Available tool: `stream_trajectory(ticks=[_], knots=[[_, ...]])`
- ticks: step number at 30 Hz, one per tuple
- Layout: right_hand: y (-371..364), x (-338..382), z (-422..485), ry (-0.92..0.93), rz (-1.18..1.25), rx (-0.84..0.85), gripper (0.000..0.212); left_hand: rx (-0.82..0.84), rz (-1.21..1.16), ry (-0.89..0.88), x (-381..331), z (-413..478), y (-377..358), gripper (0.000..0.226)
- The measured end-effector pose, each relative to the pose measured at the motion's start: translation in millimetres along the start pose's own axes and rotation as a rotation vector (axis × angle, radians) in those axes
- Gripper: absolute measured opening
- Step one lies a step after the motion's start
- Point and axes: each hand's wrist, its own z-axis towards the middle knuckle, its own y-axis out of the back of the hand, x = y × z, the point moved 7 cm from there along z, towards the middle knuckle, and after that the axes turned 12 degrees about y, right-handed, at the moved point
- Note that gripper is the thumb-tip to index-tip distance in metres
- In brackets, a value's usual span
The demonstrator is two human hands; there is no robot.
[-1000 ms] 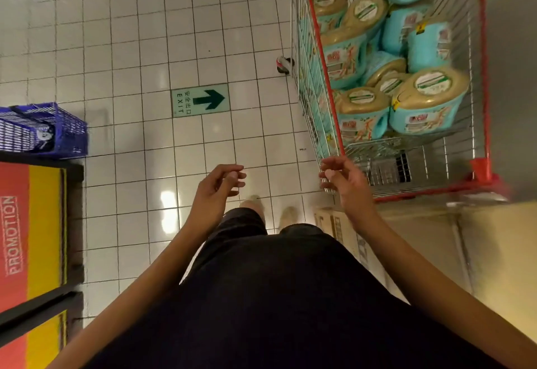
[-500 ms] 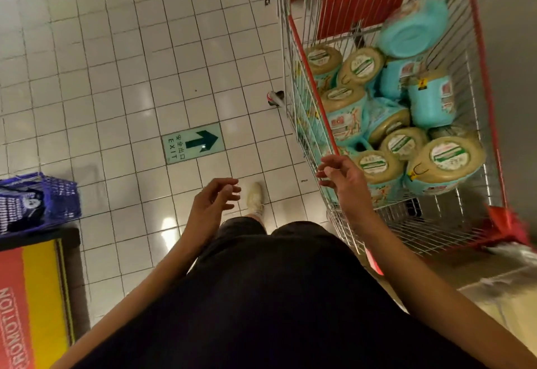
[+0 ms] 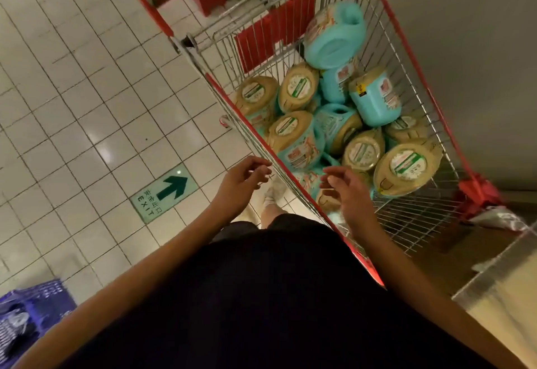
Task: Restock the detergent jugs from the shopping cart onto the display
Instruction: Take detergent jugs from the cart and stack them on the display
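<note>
A wire shopping cart (image 3: 430, 113) with red trim stands ahead to the right, full of several teal detergent jugs (image 3: 372, 101) with tan tops; most lie on their sides, one (image 3: 334, 40) rests on top of the pile. My left hand (image 3: 241, 182) hovers just outside the cart's near rail, fingers loosely curled, holding nothing. My right hand (image 3: 345, 191) is over the cart's near corner, above a jug (image 3: 406, 166), fingers spread and empty.
White tiled floor with a green EXIT arrow sign (image 3: 164, 194) lies to the left. A blue plastic basket (image 3: 32, 307) sits at the lower left. A grey wall borders the cart's right side, and a pale ledge (image 3: 499, 290) shows at the lower right.
The view has swung toward the cart, which now fills the upper right. Both hands have moved forward, the right one from the cart's edge to over its inside. The promotion stand has left view.
</note>
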Motion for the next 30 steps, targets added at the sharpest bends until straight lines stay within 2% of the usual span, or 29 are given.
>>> stream_trajectory(ticks=[4, 6, 9, 10, 12, 16, 20, 22, 26, 30], knots=[[15, -1, 52, -0.048, -0.012, -0.028, 0.022, 0.027, 0.157, 0.031, -36, 47, -26, 0.011], [16, -6, 86, -0.074, -0.046, -0.012, 0.021, -0.002, 0.324, 0.028, -50, 72, -36, 0.010], [11, -16, 144, -0.084, -0.188, 0.053, 0.012, -0.028, 0.730, -0.016, -68, 111, -51, 0.038], [9, -20, 162, -0.073, -0.263, 0.076, 0.007, -0.030, 0.828, 0.003, -70, 125, -53, 0.048], [4, -27, 199, -0.057, -0.374, 0.130, 0.011, 0.010, 0.920, 0.072, -69, 152, -56, 0.065], [-8, -43, 249, -0.085, -0.509, 0.237, 0.031, 0.166, 0.864, 0.203, -49, 193, -64, 0.091], [-25, -67, 260, -0.163, -0.536, 0.403, 0.040, 0.344, 0.757, 0.332, -23, 220, -70, 0.106], [-32, -76, 258, -0.165, -0.574, 0.493, 0.048, 0.372, 0.713, 0.371, -16, 228, -72, 0.111], [-33, -80, 254, -0.137, -0.588, 0.492, 0.050, 0.401, 0.576, 0.375, -13, 241, -76, 0.110], [-30, -79, 247, -0.119, -0.606, 0.440, 0.042, 0.469, 0.463, 0.386, -15, 248, -68, 0.095]])
